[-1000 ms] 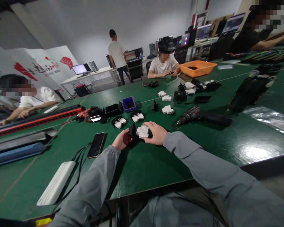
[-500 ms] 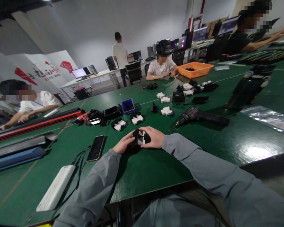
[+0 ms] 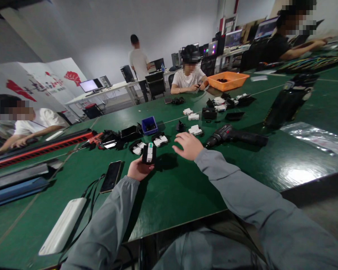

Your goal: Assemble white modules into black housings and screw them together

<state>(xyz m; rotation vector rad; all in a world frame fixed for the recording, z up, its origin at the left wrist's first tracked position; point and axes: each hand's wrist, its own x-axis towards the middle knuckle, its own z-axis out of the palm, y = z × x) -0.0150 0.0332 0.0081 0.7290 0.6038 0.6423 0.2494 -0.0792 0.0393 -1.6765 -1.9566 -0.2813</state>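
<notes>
- Your left hand (image 3: 138, 169) is clenched around a small black part (image 3: 148, 153), which stands upright out of the top of your fist, above the green table (image 3: 171, 195).
- That black part is a short blocky housing with a white insert set in its face, and a small green spot shows near the top of the insert.
- To the left of your left hand, close by on the table, lies a dark phone (image 3: 110, 176); nearer to you and further left of it lies a long white power bank (image 3: 62, 226), with a black cable running between them.
- Just beyond your left hand sit two black-and-white pieces (image 3: 137, 147) of the same kind, side by side, and behind them a small blue bin (image 3: 149, 125).
- Your right hand (image 3: 188, 145) is released, palm down and fingers spread, holding nothing; it hovers to the right of the black part and apart from it.
- Just past the fingertips of your right hand lies a white piece (image 3: 195, 130) beside a small black one.
- To the right of your right hand, near it, a black power screwdriver (image 3: 233, 135) lies on its side with its tip toward your hand.
</notes>
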